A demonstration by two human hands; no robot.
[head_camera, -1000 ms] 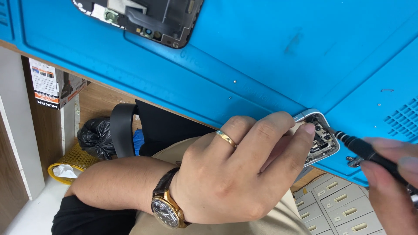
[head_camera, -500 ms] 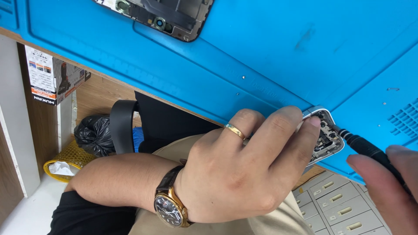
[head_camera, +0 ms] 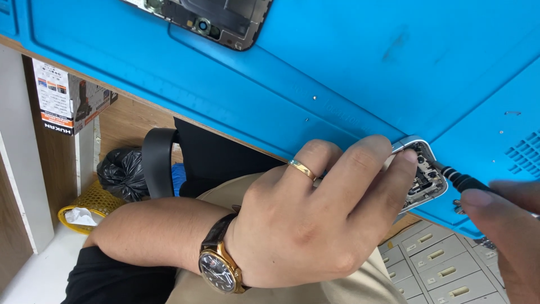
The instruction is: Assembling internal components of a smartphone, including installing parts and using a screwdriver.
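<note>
1. Two bare hands work at the near edge of a blue work mat on a wooden bench, seen from the person's head camera.
2. The left hand, wearing a gold ring and a gold-cased wristwatch on a dark strap, lies over an opened phone; its fingers curl closed around the silver frame and pin it to the mat, covering most of the device.
3. The uncovered corner of the phone, with its exposed internal parts, sits at the mat's near edge, just to the right of the left fingertips.
4. The right hand enters from the lower right edge, fingers closed on a black screwdriver whose tip touches the phone's exposed interior.
5. A second disassembled phone, camera module showing, lies well apart at the top of the mat.
6. Below the bench edge are a black chair armrest, a black plastic bag, a yellow mesh basket and a grey cabinet of small drawers.
</note>
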